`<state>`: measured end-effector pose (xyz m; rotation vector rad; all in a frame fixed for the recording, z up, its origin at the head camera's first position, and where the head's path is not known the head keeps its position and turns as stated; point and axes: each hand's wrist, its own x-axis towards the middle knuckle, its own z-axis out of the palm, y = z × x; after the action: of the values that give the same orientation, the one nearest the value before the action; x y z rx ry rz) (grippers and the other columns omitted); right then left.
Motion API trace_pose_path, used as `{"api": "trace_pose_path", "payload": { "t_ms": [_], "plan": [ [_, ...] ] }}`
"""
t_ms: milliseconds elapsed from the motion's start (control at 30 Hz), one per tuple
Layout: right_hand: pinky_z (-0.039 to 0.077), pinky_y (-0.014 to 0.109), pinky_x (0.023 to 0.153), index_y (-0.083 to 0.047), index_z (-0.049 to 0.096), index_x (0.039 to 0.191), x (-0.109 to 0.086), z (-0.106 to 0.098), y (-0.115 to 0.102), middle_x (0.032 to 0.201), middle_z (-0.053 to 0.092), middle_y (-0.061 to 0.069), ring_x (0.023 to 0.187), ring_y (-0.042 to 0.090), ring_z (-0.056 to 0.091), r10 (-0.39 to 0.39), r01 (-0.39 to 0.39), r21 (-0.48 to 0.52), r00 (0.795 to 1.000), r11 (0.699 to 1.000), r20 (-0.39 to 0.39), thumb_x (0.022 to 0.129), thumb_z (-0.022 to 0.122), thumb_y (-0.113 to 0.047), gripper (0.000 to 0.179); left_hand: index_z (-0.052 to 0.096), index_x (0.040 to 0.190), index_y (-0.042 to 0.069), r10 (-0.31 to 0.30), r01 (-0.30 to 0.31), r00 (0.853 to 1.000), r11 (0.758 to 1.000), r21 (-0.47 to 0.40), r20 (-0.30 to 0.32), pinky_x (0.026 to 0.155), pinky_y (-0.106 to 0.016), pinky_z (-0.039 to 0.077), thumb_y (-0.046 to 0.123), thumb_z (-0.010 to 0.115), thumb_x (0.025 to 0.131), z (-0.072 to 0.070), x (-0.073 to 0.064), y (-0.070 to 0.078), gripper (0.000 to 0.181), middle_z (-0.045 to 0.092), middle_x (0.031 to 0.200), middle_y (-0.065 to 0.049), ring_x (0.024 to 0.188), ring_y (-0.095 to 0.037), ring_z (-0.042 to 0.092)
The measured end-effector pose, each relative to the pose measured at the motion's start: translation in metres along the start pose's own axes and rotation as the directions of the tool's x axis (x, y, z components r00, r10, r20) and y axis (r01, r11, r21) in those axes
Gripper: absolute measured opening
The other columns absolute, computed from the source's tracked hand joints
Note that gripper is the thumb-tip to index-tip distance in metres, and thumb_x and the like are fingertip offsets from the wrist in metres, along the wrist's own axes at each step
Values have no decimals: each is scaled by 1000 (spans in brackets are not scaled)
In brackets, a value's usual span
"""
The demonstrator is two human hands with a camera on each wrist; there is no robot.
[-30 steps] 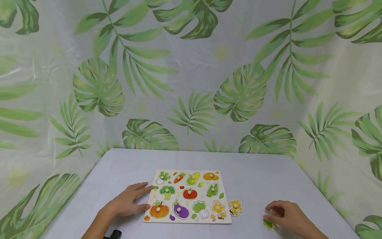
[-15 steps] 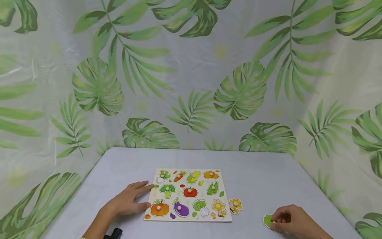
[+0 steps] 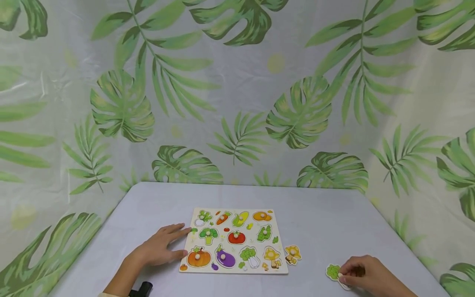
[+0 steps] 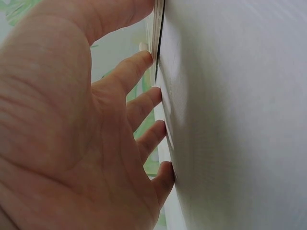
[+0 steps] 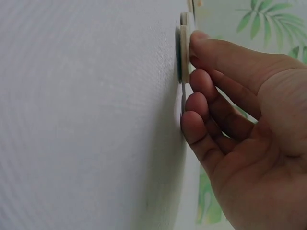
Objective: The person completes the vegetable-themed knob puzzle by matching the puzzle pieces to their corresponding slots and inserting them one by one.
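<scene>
A wooden vegetable puzzle board (image 3: 222,268) lies on the table, with knobbed pieces seated in most of its shapes. My left hand (image 3: 159,247) rests at its left side, fingers spread, thumb and index fingertip touching the board's edge. At the right, my right hand (image 3: 365,274) pinches the knob of a bok choy puzzle piece (image 3: 332,272) between thumb and index finger. That piece lies on the table, its white stalk partly hidden by the hand. In the right wrist view the piece (image 5: 184,52) appears edge-on by the fingertips, and the other fingers curl below.
A mushroom puzzle piece (image 3: 292,254) with a knob lies against the board's right edge. The board's bok choy shape (image 3: 249,258) and mushroom shape (image 3: 272,256) show no knobs. A black object (image 3: 142,288) is near my left wrist. Leaf-printed curtains (image 3: 237,82) surround the white table (image 3: 315,214).
My right hand has come down onto the bok choy piece, and its thumb and index finger have closed on the knob. The left hand has stayed at the board's edge.
</scene>
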<state>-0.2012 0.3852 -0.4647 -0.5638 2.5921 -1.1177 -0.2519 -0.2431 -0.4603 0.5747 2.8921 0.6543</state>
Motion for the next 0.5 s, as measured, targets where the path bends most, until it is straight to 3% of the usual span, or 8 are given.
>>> {"api": "trace_pose_path", "payload": {
  "t_ms": [167, 500],
  "plan": [
    [51, 21, 63, -12, 76, 101, 5, 3, -9, 90, 71, -7, 75, -3, 57, 57, -63, -66, 995, 996, -86, 96, 73, -30, 19, 52, 152, 23, -6, 6, 1000, 1000, -7, -5, 113, -76, 30, 54, 70, 89, -1, 0, 1, 73, 42, 162, -13, 150, -47, 33],
    [54, 21, 65, -19, 76, 96, 27, 14, -35, 87, 70, -13, 74, -1, 59, -65, 25, -160, 966, 987, -252, 93, 77, -32, 14, 53, 152, 22, -7, 7, 1000, 1000, -21, -6, 113, -76, 30, 53, 71, 88, -1, -1, 2, 73, 42, 162, -14, 150, -47, 33]
  ]
}}
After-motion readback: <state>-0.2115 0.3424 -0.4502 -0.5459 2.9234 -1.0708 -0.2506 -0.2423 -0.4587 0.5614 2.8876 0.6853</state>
